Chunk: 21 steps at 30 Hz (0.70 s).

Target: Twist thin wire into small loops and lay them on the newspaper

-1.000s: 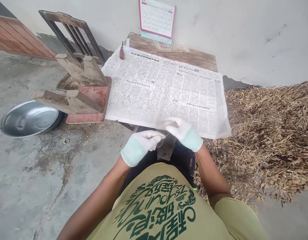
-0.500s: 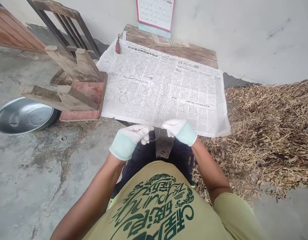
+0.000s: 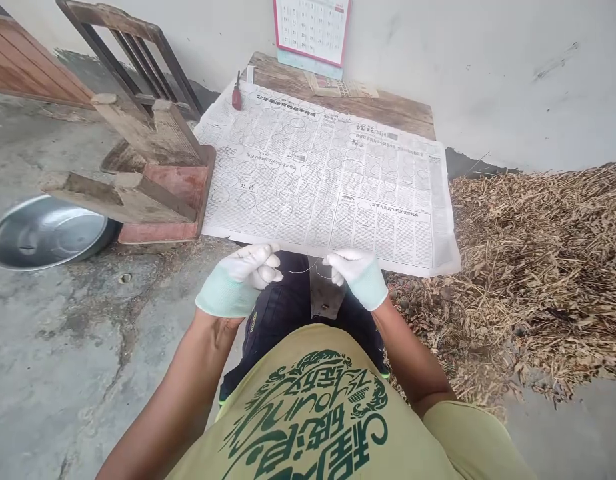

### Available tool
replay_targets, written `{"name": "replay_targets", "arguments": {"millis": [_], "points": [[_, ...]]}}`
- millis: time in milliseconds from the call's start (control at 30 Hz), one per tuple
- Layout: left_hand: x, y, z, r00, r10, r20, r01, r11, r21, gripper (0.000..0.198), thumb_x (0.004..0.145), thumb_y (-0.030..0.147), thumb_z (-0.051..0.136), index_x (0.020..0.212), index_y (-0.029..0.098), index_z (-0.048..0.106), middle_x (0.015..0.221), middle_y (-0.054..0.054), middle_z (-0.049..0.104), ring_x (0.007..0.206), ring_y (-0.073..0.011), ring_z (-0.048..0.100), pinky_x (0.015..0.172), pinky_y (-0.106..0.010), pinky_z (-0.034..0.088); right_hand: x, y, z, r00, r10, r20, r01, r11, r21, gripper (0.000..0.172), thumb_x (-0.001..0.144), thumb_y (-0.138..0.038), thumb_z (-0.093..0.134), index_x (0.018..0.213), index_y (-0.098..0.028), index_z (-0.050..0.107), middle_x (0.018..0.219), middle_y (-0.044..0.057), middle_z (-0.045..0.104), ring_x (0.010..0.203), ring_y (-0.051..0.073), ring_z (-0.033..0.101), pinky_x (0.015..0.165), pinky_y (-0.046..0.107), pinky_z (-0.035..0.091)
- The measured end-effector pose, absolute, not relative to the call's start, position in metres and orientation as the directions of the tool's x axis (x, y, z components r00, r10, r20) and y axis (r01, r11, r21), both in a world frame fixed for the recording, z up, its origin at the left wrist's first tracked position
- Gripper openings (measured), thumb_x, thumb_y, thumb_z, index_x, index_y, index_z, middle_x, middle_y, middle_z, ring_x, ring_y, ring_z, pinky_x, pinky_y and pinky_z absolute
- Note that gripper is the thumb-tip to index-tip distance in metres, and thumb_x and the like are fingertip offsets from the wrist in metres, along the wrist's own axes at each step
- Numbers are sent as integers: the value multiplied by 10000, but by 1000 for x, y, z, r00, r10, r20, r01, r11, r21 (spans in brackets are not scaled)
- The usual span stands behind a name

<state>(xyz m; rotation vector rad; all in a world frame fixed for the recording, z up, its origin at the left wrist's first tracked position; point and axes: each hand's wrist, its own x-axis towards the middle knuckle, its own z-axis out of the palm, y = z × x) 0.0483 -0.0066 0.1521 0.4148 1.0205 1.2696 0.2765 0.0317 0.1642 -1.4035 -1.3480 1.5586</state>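
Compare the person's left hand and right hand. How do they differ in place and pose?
The left hand is over the concrete floor; the right hand is at the newspaper edge. The left fingers curl apart; the right fingers bunch together. Both wear white gloves and pinch a thin thread.
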Motion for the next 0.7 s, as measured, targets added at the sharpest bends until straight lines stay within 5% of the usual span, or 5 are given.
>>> {"name": "replay_targets", "arguments": {"millis": [200, 367, 500, 600, 700], "points": [[43, -1, 150, -85, 947, -311, -629, 191, 753, 363, 593, 327, 973, 866, 171, 792, 640, -8, 692, 527, -109, 591, 627, -286, 596, 272, 21, 163, -170, 919, -357, 142, -336, -931, 210, 810, -351, 644, 746, -176, 741, 522, -19, 614, 469, 108, 538, 498, 238, 430], [50, -5, 169, -120, 947, -298, -565, 182, 805, 381, 704, 389, 882, 1041, 234, 795, 945, -63, 784, 539, -121, 582, 651, -349, 597, 268, 10, 149, -318, 861, -397, -26, -427, -904, 211, 817, -351, 659, 702, -178, 692, 460, -43, 530, 437, 107, 475, 491, 259, 358], [59, -15, 171, -252, 929, -271, -510, 110, 853, 525, 822, 531, 766, 1241, 216, 740, 1056, -101, 784, 708, -170, 675, 805, -365, 603, 262, 8, 131, -545, 717, -434, -244, -631, -737, 285, 785, -432, 684, 642, -213, 573, 428, -82, 375, 386, 105, 344, 457, 281, 270], [66, -25, 160, -351, 892, -284, -374, 145, 916, 588, 821, 567, 767, 1256, 172, 730, 1017, -102, 790, 764, -177, 693, 862, -346, 583, 259, 7, 125, -640, 637, -431, -279, -714, -642, 304, 806, -449, 649, 642, -235, 510, 440, -100, 251, 395, 101, 235, 465, 274, 245], [77, -34, 151, -243, 934, -263, -91, 248, 964, 530, 807, 512, 791, 1219, 180, 760, 1160, -114, 776, 786, -184, 697, 870, -339, 569, 257, 4, 124, -657, 617, -433, -310, -746, -590, 266, 849, -397, 602, 663, -235, 503, 477, -97, 166, 422, 109, 174, 485, 273, 244]]}}
